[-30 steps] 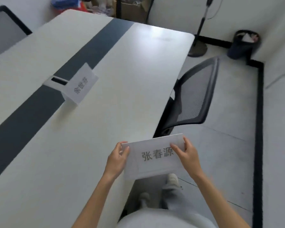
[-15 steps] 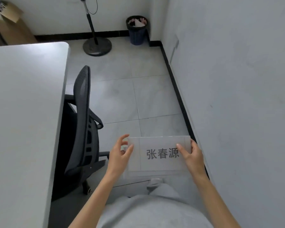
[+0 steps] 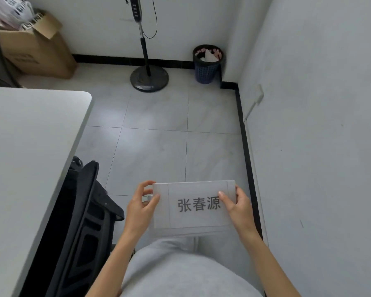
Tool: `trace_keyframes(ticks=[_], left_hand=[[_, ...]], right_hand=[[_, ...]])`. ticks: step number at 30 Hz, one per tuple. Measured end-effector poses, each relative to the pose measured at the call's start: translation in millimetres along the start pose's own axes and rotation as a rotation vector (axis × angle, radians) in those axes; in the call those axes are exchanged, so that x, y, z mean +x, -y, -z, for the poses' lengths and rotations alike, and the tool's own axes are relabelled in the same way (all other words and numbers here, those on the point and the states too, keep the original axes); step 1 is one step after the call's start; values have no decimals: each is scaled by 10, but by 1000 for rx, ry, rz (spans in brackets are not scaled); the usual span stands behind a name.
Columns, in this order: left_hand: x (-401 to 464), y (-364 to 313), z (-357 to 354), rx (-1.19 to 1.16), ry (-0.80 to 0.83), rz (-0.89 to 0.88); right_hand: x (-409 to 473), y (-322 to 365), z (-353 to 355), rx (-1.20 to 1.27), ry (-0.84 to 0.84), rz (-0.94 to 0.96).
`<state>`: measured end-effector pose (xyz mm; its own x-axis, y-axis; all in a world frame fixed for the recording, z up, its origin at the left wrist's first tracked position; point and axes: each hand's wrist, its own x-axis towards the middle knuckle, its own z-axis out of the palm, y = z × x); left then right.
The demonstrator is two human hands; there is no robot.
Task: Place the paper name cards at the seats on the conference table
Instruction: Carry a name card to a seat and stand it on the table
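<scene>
White paper card (image 3: 194, 205), printed name facing up, held in air over floor, right of table (image 3: 30, 146). Left hand (image 3: 140, 209) pinches left edge, right hand (image 3: 237, 207) right edge. Likely light, floppy, creasable; hold both ends.

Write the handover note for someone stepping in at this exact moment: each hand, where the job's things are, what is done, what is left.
Left hand: pinching the left end of the name card.
Right hand: gripping its right end.
Name card: held in the air over the floor, printed side up, away from the conference table.
Chair: tucked at the table edge on the left.
Done: no placed card is in view.
Left: set this card on the table at a seat.
</scene>
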<state>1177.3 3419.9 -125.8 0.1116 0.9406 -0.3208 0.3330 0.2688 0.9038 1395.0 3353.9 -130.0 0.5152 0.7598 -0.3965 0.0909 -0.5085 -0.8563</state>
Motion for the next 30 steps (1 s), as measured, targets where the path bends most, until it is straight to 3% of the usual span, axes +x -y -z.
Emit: trace_keyframes(ticks=[8, 14, 22, 30], left_hand=[[1933, -1058, 116, 28, 23, -53], [3173, -1315, 303, -7, -147, -10], [4476, -1380, 928, -169, -633, 166], [4804, -1341, 1781, -375, -1211, 280]], right_hand=[[1710, 1164, -364, 50, 39, 64], [3068, 1930, -951, 41, 161, 99], [4844, 3273, -2511, -265, 624, 280], [5107, 4319, -4546, -522, 1123, 538]])
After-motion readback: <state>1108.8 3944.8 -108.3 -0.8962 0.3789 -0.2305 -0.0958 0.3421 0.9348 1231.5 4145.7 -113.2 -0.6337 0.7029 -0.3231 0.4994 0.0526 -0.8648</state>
